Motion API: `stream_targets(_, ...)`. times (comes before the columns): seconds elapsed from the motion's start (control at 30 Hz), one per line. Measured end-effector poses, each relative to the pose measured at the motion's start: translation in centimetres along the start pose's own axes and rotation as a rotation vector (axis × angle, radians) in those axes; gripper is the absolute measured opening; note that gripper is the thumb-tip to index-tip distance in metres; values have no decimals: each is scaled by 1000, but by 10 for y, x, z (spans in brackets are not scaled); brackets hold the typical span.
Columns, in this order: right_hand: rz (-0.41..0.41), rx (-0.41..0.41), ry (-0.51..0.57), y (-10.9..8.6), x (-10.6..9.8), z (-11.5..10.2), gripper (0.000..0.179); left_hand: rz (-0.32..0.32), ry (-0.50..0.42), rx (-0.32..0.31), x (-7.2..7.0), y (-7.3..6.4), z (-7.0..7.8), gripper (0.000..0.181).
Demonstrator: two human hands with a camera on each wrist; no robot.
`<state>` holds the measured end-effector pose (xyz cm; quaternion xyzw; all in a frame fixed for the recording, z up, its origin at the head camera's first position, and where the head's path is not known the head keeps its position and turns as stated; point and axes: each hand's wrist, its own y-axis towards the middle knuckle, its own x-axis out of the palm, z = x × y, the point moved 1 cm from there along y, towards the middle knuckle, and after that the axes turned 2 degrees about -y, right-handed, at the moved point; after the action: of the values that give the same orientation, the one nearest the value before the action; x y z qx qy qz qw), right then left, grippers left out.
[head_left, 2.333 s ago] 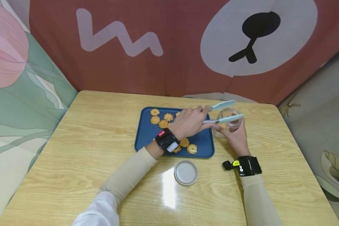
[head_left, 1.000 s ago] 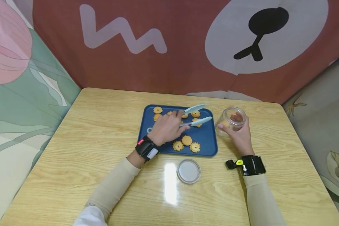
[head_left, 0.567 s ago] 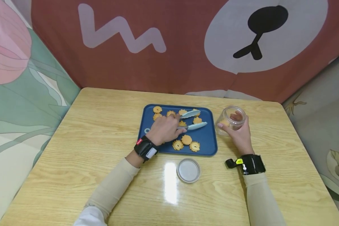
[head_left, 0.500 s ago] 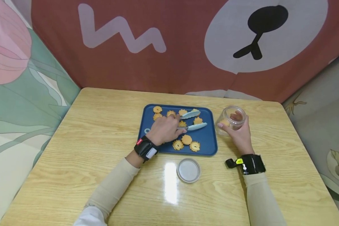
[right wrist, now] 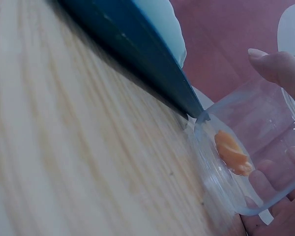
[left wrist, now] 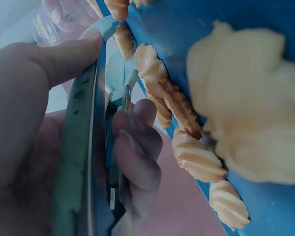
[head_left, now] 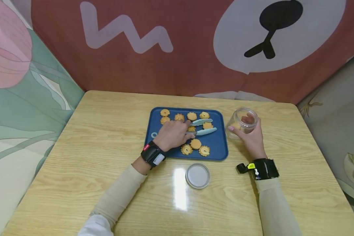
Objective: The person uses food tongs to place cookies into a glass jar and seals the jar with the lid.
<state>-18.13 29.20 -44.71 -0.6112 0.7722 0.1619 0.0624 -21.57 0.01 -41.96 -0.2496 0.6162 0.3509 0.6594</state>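
Observation:
My left hand (head_left: 171, 134) holds tongs (head_left: 206, 131) with pale blue tips, low over the blue tray (head_left: 216, 150). The tips are spread, one on each side of a golden cookie (head_left: 207, 125) near the tray's right side. In the left wrist view, thumb and curled fingers wrap the handles of the tongs (left wrist: 76, 147). My right hand (head_left: 252, 141) grips a clear, lidless jar (head_left: 233, 120) just right of the tray. A piped cookie (right wrist: 232, 153) lies inside at its bottom, seen in the right wrist view.
Several other cookies (head_left: 195, 144) are spread over the tray, some partly covered by my left hand. A round lid (head_left: 198, 176) lies on the wooden table (head_left: 112, 131) in front of the tray. A printed cloth (head_left: 191, 65) hangs behind the table.
My left hand has brought the tongs from above the jar leftward and down to the tray, and the gap between their tips has narrowed. My right hand keeps its grip on the jar.

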Motion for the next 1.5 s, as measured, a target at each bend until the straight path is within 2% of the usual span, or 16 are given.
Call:
stream_targets(0.1,-5,1,-7,3,-1,4,87,-7,0,0,0,-1,-1,50)
stream_targets(0.33,-2,3,-19,12,-2,29,89,-20,-10,6,-1,-2,-1,47)
stream_targets(0.5,16,0,-30,13,-3,33,89,-25,1,10,-1,0,-1,49)
stream_targets(0.8,17,2,-27,11,-4,32,89,-3,48,14,-3,-1,-2,52)
stream_targets(1.07,21,0,-3,11,-3,32,90,46,53,18,-6,-2,-3,50)
stream_targets(1.17,19,-3,2,11,-3,32,89,59,25,10,-8,-2,-2,50)
stream_targets(1.4,10,12,-20,0,-1,0,84,109,-15,18,-14,-2,3,52)
stream_targets(1.5,11,9,-8,3,-2,7,85,123,-23,20,-16,-2,5,52)
